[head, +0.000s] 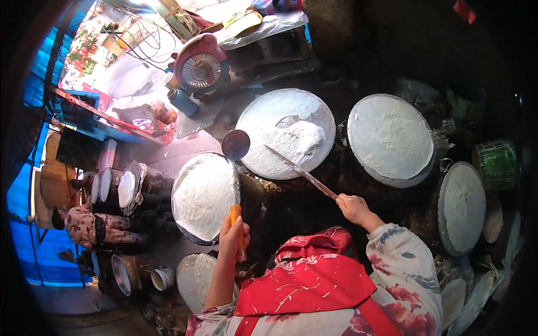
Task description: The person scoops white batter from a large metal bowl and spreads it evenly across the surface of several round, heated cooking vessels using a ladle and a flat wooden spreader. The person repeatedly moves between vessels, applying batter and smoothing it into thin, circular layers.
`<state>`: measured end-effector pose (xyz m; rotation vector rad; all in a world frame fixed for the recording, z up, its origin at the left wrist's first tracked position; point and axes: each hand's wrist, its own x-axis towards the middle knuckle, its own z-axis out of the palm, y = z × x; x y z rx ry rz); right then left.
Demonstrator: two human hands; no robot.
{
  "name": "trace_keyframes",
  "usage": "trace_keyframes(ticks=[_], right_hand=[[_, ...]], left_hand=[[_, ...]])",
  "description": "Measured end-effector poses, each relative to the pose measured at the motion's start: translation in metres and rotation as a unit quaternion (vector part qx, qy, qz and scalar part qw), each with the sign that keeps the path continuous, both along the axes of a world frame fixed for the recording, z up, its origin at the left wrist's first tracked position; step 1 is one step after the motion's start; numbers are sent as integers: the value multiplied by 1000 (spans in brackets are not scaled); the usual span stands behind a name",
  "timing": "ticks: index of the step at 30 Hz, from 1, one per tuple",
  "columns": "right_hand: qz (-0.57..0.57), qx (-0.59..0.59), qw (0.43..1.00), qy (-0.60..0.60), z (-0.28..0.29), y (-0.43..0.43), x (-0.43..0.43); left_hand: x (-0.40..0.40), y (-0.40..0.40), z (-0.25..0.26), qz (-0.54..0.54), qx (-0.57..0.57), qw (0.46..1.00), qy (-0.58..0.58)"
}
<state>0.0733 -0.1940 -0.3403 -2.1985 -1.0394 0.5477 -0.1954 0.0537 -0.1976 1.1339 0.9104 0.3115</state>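
Note:
My right hand grips a long, thin flat stick. Its tip lies over white batter on the round griddle ahead, where the batter is heaped and torn on one side. An orange handle is held upright in my left hand. In line with it, a dark round ladle bowl hangs between two griddles; the shaft joining them is hard to make out. Just beyond my left hand, a white sheet of batter covers another griddle.
More batter-covered griddles stand at right, far right and lower left. A small fan and a blue canister stand ahead. Another person works at left, near a pot and a bucket. A green drum sits right.

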Motion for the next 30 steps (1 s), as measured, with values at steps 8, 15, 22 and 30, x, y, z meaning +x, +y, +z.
trace_keyframes(ticks=[8, 15, 22, 30], right_hand=[[-154, -11, 986, -70, -9, 70, 95], [-88, -111, 980, -143, 20, 158, 141], [-158, -46, 979, -124, -2, 69, 84], [-3, -51, 980, -191, 19, 113, 50]], left_hand=[[-1, -13, 1, 1, -4, 1000, -4], [18, -13, 4, 9, -15, 1000, -17], [10, -14, 0, 36, -52, 997, -36], [29, -18, 11, 13, -92, 995, -23]])
